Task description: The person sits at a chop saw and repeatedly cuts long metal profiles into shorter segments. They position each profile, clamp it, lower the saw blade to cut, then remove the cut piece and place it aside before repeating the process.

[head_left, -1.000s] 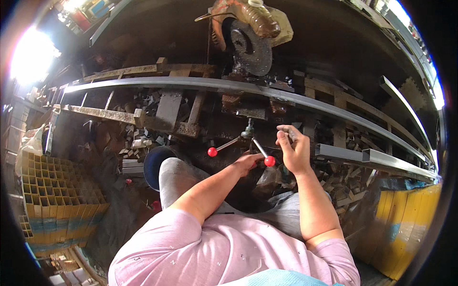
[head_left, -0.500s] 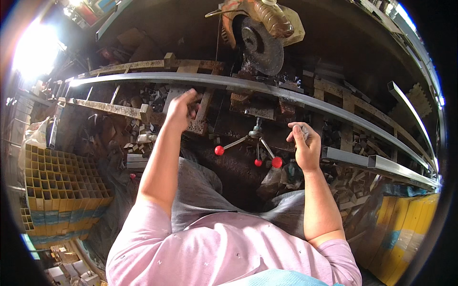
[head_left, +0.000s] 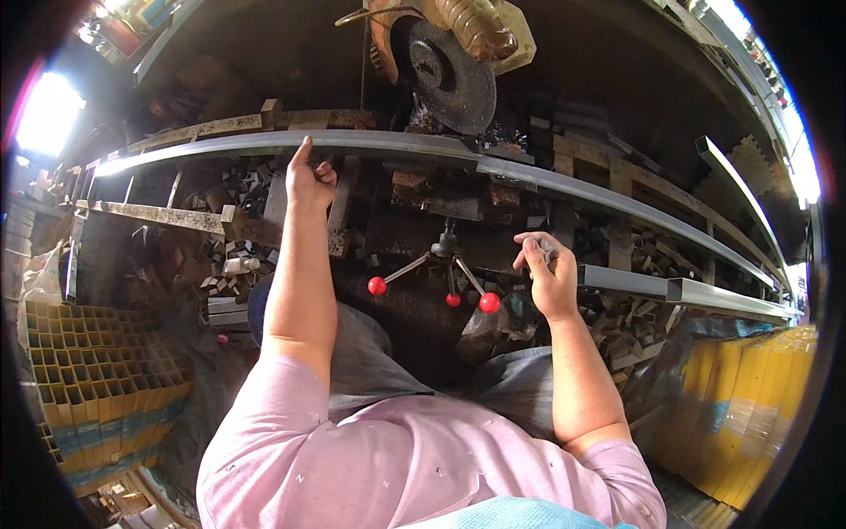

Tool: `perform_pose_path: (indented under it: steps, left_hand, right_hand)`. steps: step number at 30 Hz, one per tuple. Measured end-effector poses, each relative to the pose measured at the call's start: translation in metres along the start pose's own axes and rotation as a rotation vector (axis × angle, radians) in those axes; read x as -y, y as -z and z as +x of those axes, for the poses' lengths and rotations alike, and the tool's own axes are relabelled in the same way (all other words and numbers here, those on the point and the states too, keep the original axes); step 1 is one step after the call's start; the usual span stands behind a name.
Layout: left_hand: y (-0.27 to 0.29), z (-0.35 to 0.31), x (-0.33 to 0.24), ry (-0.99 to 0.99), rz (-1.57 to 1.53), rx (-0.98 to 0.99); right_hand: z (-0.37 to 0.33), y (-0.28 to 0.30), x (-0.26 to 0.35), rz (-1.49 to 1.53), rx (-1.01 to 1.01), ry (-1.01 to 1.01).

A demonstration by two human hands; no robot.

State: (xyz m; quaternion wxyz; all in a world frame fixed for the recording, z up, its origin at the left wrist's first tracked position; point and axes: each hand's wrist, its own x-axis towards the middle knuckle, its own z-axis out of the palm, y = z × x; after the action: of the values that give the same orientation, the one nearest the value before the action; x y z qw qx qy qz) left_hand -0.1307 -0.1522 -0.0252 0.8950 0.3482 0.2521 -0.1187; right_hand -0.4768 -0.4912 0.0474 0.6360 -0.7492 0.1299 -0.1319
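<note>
My left hand (head_left: 308, 183) is at the near side of a long grey metal tube (head_left: 379, 139). Its index finger stretches onto the tube; the other fingers are loosely curled, holding nothing. A step in the line shows beneath the saw, where a right-hand length of tube (head_left: 573, 183) begins. My right hand (head_left: 551, 278) hovers right of the clamp handle (head_left: 447, 245), which has red ball knobs. Its fingers are curled toward the thumb around something small and greyish that I cannot make out. Above the tube stands a cut-off saw with a dark round blade (head_left: 454, 79).
Two square tube ends (head_left: 674, 289) jut in beside my right hand. Wooden frames (head_left: 176, 218) and scattered offcuts (head_left: 238, 264) lie below the tube. Stacked yellow tubes (head_left: 97, 370) stand at the left, with a yellow bundle (head_left: 749, 397) at the right.
My left hand has moved up, and its index finger now reaches the tube. The step between the tube lengths shows more clearly. My right hand keeps its curled pose; the whole view has shifted.
</note>
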Motion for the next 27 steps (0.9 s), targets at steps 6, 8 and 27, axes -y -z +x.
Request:
perform_pose_path:
  steps: [6, 8, 27]
  left_hand:
    - [-0.01, -0.039, -0.017, -0.18, 0.049, 0.008]
    - [-0.004, -0.051, -0.027, -0.202, 0.022, 0.037]
    - [0.046, -0.125, -0.074, -0.358, -0.064, 0.417]
  right_hand:
    - [0.004, -0.001, -0.002, -0.001, 0.008, 0.006]
    - [0.005, -0.004, 0.001, 0.02, 0.014, 0.052]
    - [0.036, -0.113, 0.178, -0.945, 0.214, 0.634]
